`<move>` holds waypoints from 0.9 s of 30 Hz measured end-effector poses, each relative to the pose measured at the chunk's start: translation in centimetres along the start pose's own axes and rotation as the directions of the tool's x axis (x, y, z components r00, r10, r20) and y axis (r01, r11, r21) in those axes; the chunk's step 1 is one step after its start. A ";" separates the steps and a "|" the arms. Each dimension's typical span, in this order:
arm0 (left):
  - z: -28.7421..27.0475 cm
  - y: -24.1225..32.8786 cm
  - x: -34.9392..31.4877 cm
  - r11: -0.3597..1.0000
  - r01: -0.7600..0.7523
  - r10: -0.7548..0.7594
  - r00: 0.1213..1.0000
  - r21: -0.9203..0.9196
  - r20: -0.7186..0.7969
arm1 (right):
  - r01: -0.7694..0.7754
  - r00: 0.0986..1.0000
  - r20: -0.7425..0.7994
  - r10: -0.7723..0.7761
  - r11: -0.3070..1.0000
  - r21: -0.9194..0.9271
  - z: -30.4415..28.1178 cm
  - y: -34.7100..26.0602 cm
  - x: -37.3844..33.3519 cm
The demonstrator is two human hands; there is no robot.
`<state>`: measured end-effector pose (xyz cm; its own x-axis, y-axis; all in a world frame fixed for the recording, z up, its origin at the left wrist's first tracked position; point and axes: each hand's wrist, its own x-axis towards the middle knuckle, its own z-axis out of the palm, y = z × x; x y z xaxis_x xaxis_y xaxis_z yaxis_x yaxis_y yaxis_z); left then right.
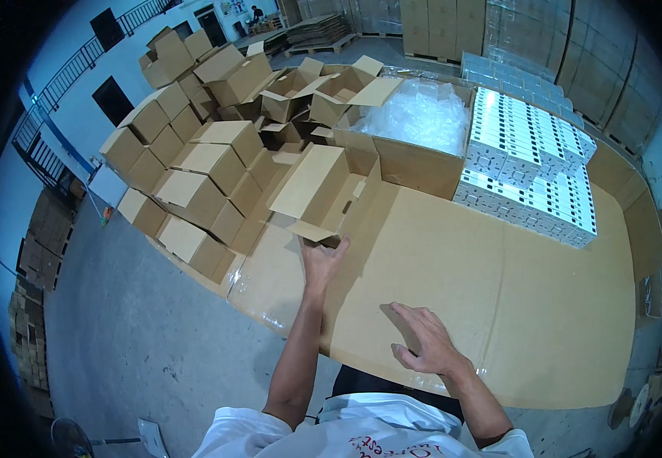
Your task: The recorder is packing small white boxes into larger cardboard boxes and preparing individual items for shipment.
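The work table with a flat brown cardboard top [552,298] supports closed brown cardboard boxes [192,200] at left, a large open brown cardboard carton [415,166] beyond, and stacked white, black-marked rectangular boxes [518,169] at right.

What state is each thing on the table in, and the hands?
Left hand: gripping the held box's near end
Held box: open
Right hand: empty, fingers spread
Front-left brown boxes: closed, stacked
Back brown boxes: open
Big carton: open
Plastic wrap: heaped inside the carton
White boxes: stacked
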<state>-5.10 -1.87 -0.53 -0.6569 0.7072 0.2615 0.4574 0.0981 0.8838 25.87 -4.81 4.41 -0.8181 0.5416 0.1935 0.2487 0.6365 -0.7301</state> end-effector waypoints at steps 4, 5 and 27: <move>0.6 -0.9 0.4 0.993 -0.117 0.118 0.992 0.029 -0.045 | 0.002 1.000 0.003 -0.002 1.000 -0.002 -0.4 0.3 0.0; 0.9 -1.0 0.5 0.996 -0.089 0.089 0.994 0.012 -0.057 | 0.001 1.000 0.009 -0.001 1.000 0.008 -0.5 0.4 -0.1; 6.2 6.4 -11.2 0.965 -0.260 0.258 0.964 0.030 0.060 | 0.004 0.979 -0.205 0.012 0.997 0.075 -4.0 6.1 -1.6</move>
<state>8.91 -4.86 -0.19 -0.4795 0.7495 0.4564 0.6298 -0.0682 0.7737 30.77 0.40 2.33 -0.6913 0.6501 0.3154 0.2056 0.5954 -0.7766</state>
